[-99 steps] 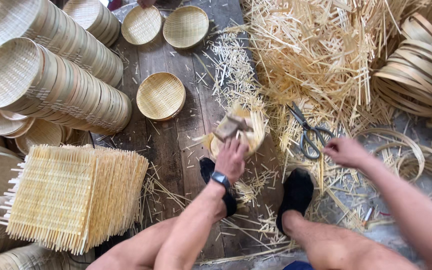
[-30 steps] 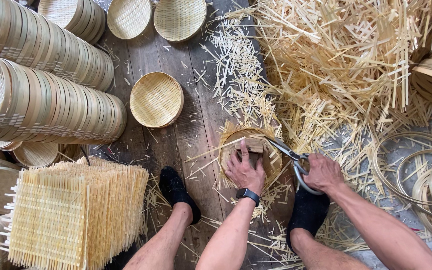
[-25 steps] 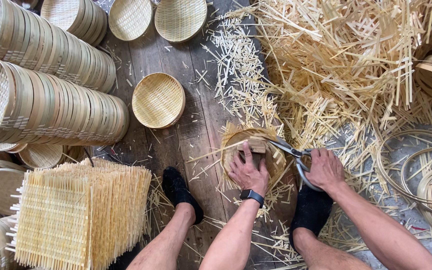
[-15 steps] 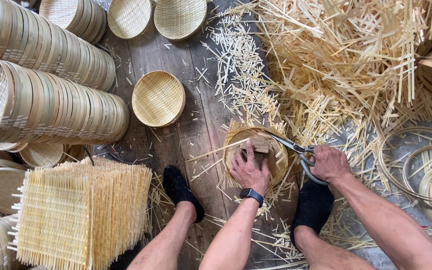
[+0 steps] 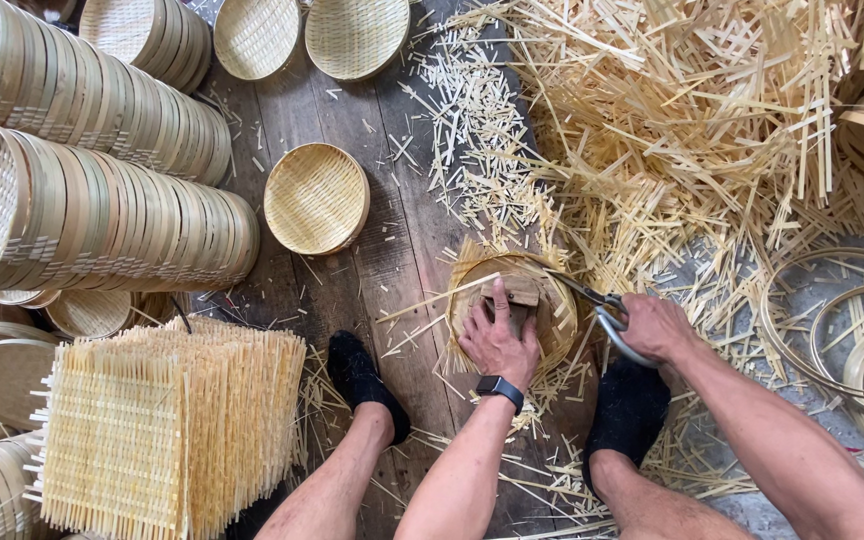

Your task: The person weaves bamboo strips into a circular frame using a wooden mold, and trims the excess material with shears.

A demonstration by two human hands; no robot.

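Nearest me, a stack of square woven mats (image 5: 167, 430) sits at near left. Between the two black-socked feet, my left hand (image 5: 500, 340) presses flat, fingers spread, on a wooden block (image 5: 520, 293) atop a round woven tray (image 5: 512, 305) on the plank floor (image 5: 402, 250). My right hand (image 5: 655, 325) is closed around the handles of scissors (image 5: 597, 305); their long axis runs right-near to left-far, blades pointing left at the tray's rim. Farther left lies a finished tray (image 5: 316, 197), beside rolled stacks (image 5: 102, 215). Far right: a heap of bamboo strips (image 5: 692, 120).
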